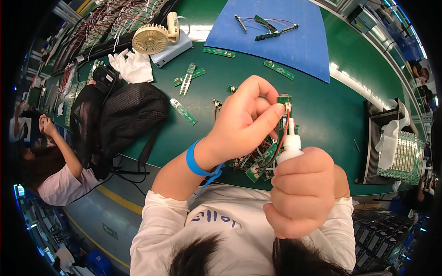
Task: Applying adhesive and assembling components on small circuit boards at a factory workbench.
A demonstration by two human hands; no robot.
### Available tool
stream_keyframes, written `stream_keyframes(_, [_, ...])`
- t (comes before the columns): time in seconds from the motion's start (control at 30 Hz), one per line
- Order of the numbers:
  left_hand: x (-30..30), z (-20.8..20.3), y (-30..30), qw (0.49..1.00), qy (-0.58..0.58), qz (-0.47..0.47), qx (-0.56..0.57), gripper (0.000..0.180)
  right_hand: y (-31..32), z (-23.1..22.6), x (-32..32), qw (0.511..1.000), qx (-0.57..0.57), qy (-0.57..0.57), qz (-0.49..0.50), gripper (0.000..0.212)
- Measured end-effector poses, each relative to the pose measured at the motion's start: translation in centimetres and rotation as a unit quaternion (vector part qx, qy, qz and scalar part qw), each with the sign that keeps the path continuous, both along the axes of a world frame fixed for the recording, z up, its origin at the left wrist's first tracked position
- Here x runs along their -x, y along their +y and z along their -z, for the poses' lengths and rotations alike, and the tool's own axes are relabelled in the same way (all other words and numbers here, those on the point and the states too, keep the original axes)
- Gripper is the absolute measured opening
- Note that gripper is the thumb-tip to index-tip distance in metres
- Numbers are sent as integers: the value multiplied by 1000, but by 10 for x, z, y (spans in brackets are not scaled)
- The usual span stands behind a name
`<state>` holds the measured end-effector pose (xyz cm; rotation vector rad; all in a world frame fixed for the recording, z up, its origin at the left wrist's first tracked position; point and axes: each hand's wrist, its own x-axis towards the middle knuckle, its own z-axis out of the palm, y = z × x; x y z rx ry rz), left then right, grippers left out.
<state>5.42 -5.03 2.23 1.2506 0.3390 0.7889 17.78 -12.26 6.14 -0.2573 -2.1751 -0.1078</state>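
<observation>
My left hand [246, 120], with a blue band at its wrist, pinches a small green circuit board [285, 99] between thumb and fingers. Red and black wires run down from a white connector on that board. In my right fist is a white squeeze bottle [291, 146], its narrow nozzle pointing up close below the connector; whether the tip touches cannot be made out. My right hand [304, 188] wraps round the bottle's body and hides most of it. Beneath both hands lies a pile of wired green boards [258, 171], partly covered by them.
Loose green boards [183, 112] lie about the green table. A blue mat [276, 46] at the back bears a few wired boards. To the left are a black mesh backpack [133, 108], white gloves [132, 66] and a small fan [151, 38]; a rack of boards [399, 156] stands right. Another person sits left.
</observation>
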Motion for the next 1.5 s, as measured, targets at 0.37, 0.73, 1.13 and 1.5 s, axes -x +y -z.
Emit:
stream_keyframes(0.37, [-7, -1, 18, 992, -36, -109, 54, 13, 12, -28, -21, 993, -5, 11, 113, 14])
stream_keyframes(0.73, [3, 5, 28, 928, -63, -359, -78, 17, 39, 11, 5, 888, 130, -77, 434, 20])
stream_keyframes(1.13, [11, 4, 39, 945, -137, -288, 68, 15, 26, -12, -7, 901, 382, 119, 170, 10])
stream_keyframes(1.5, [9, 3, 38, 928, -170, -318, 91, 18, 37, 32, 27, 930, 136, -43, 338, 13])
